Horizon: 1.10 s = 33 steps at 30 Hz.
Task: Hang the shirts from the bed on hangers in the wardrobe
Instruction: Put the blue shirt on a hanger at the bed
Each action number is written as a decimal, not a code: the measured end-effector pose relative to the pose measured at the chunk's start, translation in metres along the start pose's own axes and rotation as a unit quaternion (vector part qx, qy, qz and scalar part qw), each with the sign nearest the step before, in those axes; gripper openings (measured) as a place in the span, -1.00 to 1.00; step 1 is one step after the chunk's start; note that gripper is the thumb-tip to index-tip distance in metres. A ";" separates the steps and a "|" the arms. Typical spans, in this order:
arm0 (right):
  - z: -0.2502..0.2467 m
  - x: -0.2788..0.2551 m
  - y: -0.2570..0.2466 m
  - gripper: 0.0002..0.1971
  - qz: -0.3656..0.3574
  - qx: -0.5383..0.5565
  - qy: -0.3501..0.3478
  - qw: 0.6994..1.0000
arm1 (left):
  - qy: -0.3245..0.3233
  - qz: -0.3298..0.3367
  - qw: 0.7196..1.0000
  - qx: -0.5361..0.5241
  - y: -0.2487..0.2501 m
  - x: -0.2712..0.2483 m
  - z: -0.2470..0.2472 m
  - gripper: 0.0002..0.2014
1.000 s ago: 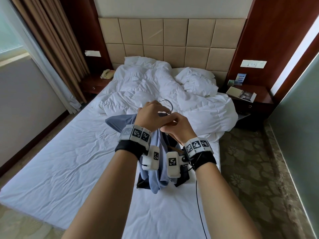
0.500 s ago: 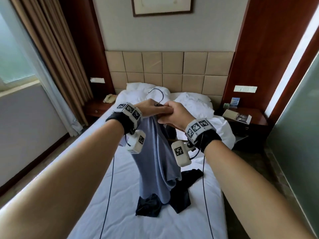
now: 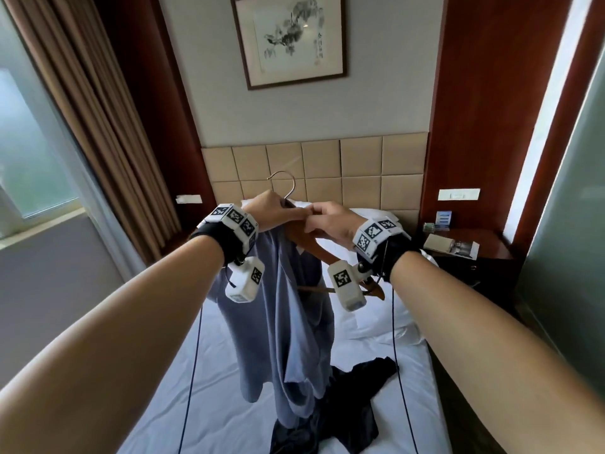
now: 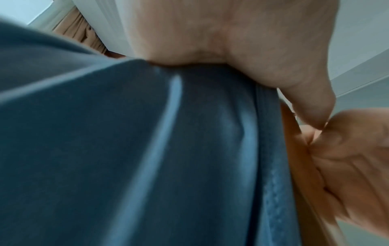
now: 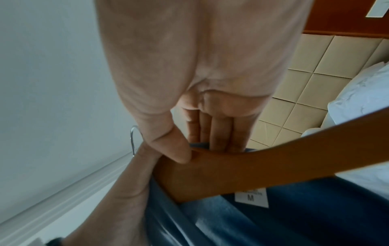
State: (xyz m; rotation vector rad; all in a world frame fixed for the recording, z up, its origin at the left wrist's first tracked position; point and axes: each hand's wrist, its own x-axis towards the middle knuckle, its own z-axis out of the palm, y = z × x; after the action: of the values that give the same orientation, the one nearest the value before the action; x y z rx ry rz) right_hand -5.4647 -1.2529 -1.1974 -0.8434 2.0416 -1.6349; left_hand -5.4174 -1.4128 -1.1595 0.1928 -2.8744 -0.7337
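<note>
A bed (image 3: 229, 388) covered by a white sheet is seen below, its head set against a tan padded headboard (image 3: 360, 165). A dark garment (image 3: 353, 407) is spread in a crumpled heap directly on the sheet near the foot. White pillows and a bunched duvet (image 3: 376, 322) are piled at the head end, touching the headboard.

Blue shirt (image 4: 147, 158) bunched under left hand (image 4: 242, 41), right hand (image 4: 347, 158) w/ fingers curled beside it (blurry, hanger edge (image 4: 294, 149) btwn)
</note>
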 end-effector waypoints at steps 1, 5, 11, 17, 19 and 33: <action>0.000 0.002 -0.002 -0.69 0.003 0.004 0.008 1.000 | 0.011 0.003 1.000 0.006 -0.001 0.001 -0.003 -0.42; -0.003 0.008 -0.007 -0.75 0.000 0.074 0.033 0.997 | 0.033 0.009 0.999 0.004 -0.001 0.001 -0.017 -0.46; -0.005 0.020 -0.015 -0.80 -0.025 0.001 0.035 0.999 | 0.072 0.007 0.997 0.004 0.003 -0.003 -0.034 -0.62; 0.000 0.034 -0.036 -0.96 -0.031 -0.365 0.117 0.923 | 0.136 -0.001 0.991 0.019 0.004 -0.009 -0.044 -0.56; -0.002 0.038 -0.037 -0.90 -0.015 -0.415 0.121 0.902 | 0.161 0.001 0.987 0.016 0.002 -0.012 -0.050 -0.66; -0.034 0.070 0.000 -0.59 0.155 -0.318 0.142 0.925 | 0.246 -0.022 0.969 0.005 -0.041 -0.024 -0.076 -0.72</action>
State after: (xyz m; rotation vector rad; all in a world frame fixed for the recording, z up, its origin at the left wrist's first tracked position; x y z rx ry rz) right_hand -5.5377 -1.2748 -1.1847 -0.4358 2.8053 -0.9633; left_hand -5.3760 -1.4794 -1.1163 0.3813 -2.4074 -0.5779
